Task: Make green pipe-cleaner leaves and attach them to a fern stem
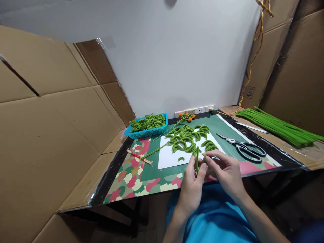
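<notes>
Above the front edge of the table, my left hand [192,184] is closed round a green pipe cleaner [197,158], one length of which stands upright from the fingers. Thumb and fingertips of my right hand [227,170] pinch a green fuzzy piece right beside it; whether it is the same pipe cleaner is hidden by the fingers. Just beyond both hands, several curved green pipe cleaner loops [187,136] lie in a pile on a white sheet [165,162]. A small bent piece [181,158] sits apart from them, nearer to me.
Scissors with black handles [243,146] lie at right, beside a bundle of long green pipe cleaners [278,128]. At back left stands a blue basket [149,132] full of green loops. An orange-tipped stem [187,116] and a red-wrapped stick [139,157] also lie there. Cardboard walls [50,128] flank the table.
</notes>
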{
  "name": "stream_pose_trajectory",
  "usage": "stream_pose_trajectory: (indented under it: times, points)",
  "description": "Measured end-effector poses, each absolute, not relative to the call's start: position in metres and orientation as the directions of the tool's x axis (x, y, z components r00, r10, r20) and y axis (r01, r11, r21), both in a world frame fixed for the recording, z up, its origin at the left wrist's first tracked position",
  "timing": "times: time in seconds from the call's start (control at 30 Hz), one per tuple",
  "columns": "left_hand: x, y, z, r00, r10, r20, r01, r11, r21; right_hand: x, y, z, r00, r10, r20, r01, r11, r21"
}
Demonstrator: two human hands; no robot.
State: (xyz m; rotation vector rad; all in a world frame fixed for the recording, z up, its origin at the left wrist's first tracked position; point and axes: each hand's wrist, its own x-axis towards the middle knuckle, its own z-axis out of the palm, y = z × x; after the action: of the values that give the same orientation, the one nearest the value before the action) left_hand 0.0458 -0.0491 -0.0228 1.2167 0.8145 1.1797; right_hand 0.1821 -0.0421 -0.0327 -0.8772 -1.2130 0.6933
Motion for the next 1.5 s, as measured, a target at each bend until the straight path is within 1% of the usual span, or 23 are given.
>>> stream_pose_trajectory:
  times: [0.17, 0.43, 0.57, 0.73, 0.8, 0.9, 0.97, 1.03, 1.2, 1.33, 1.5]
  points:
    - [0.044, -0.048, -0.025, 0.222, 0.968, 0.119, -0.166, -0.082, 0.983, 0.184, -0.043, -0.035, 0.214, 0.848, 0.485, -0.007, 0.498, -0.867]
    - [0.044, -0.048, -0.026, 0.217, 0.969, 0.117, -0.169, -0.080, 0.982, 0.184, -0.044, -0.035, 0.201, 0.871, 0.449, -0.076, 0.471, -0.879]
    - [0.046, -0.050, -0.023, 0.213, 0.968, 0.131, -0.177, -0.094, 0.980, 0.184, -0.044, -0.034, 0.166, 0.874, 0.456, -0.078, 0.473, -0.878]
    - [0.046, -0.051, -0.020, 0.219, 0.963, 0.155, -0.124, -0.130, 0.984, 0.185, -0.044, -0.036, 0.112, 0.877, 0.466, -0.087, 0.476, -0.875]
    - [0.045, -0.051, -0.019, 0.229, 0.962, 0.149, -0.117, -0.125, 0.985, 0.187, -0.045, -0.036, 0.101, 0.860, 0.500, -0.041, 0.506, -0.861]
    - [0.044, -0.051, -0.019, 0.270, 0.954, 0.135, -0.124, -0.105, 0.987, 0.191, -0.047, -0.033, 0.080, 0.798, 0.597, 0.087, 0.591, -0.802]
    - [0.043, -0.052, -0.020, 0.308, 0.943, 0.124, -0.127, -0.088, 0.988, 0.194, -0.048, -0.031, 0.026, 0.763, 0.646, 0.161, 0.634, -0.756]
    - [0.042, -0.052, -0.020, 0.345, 0.933, 0.103, -0.132, -0.061, 0.989, 0.197, -0.048, -0.030, -0.018, 0.749, 0.663, 0.212, 0.650, -0.729]
    - [0.038, -0.050, -0.020, 0.425, 0.903, 0.057, -0.179, 0.022, 0.984, 0.203, -0.047, -0.026, 0.056, 0.742, 0.668, 0.241, 0.639, -0.730]
    - [0.037, -0.048, -0.018, 0.424, 0.905, 0.016, -0.248, 0.099, 0.964, 0.202, -0.045, -0.025, 0.038, 0.729, 0.683, 0.271, 0.651, -0.709]
    - [0.038, -0.047, -0.019, 0.403, 0.914, 0.036, -0.244, 0.069, 0.967, 0.198, -0.044, -0.027, 0.063, 0.700, 0.712, 0.271, 0.674, -0.687]
